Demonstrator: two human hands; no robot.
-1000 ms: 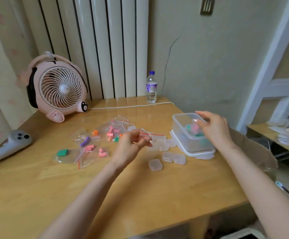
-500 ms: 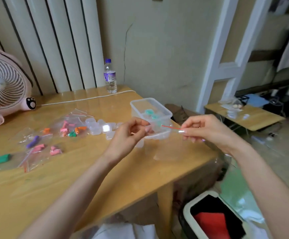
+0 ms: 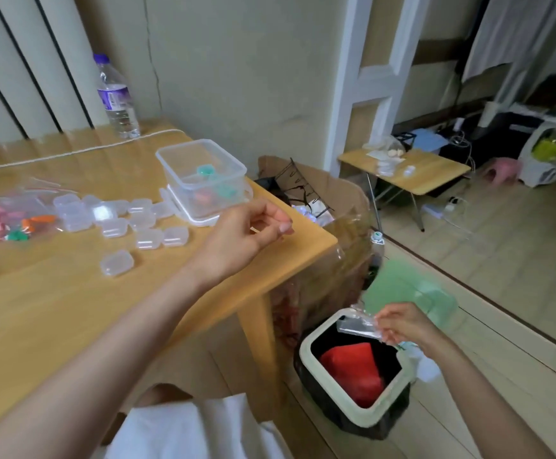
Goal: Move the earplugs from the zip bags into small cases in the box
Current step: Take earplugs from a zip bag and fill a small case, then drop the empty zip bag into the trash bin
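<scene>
Below and right of the box, past the bench edge, the right hand pinches an empty, crumpled zip bag over the open waste bin, which stands on the floor with something red inside. Just in front of the box, the left hand hovers above the bench corner, fingers loosely curled, nothing seen in them. Inside the box, teal and orange earplugs show through the clear wall. Just left of the box sits a cluster of clear small cases; farther left lie more zip bags with pink, orange and green earplugs. Behind the box, to its left, a water bottle stands upright.
</scene>
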